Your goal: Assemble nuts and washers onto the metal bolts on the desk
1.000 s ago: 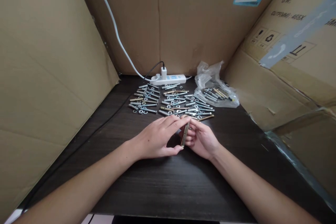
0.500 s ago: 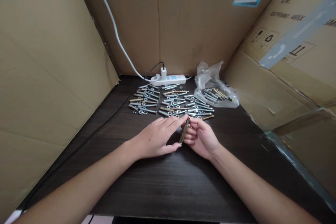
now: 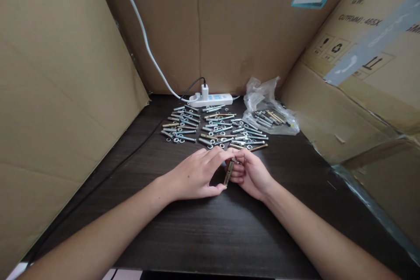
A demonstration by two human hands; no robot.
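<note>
The fingers (image 3: pixel 222 155) of the left hand (image 3: pixel 193 176) are curled together, their tips pinching the upper end of a brass-coloured bolt (image 3: pixel 229 172), with the thumb stretched out low along the table (image 3: pixel 210 227) toward the bolt's lower end. The right hand (image 3: pixel 252 176) meets it from the other side, its fingers folded round the bolt's shaft and top, so both hands have hold of the same piece and their fingertips touch above it. The bolt stands nearly upright, tilted a little, over the middle of the table, its lower tip close to or on the dark wood; which of the two cannot be told. Just beyond the hands, toward the far edge, lies a spread of bolts and washers (image 3: pixel 197 126) set out in rough rows, mostly silver with a few brass ones. In the far right corner a crumpled clear plastic bag (image 3: pixel 262 92) holds more bolts. Along the far edge rests a white power strip (image 3: pixel 215 99) with a black plug in it, and its white cable (image 3: pixel 141 30) climbs the cardboard wall (image 3: pixel 65 78) that closes in the table.
</note>
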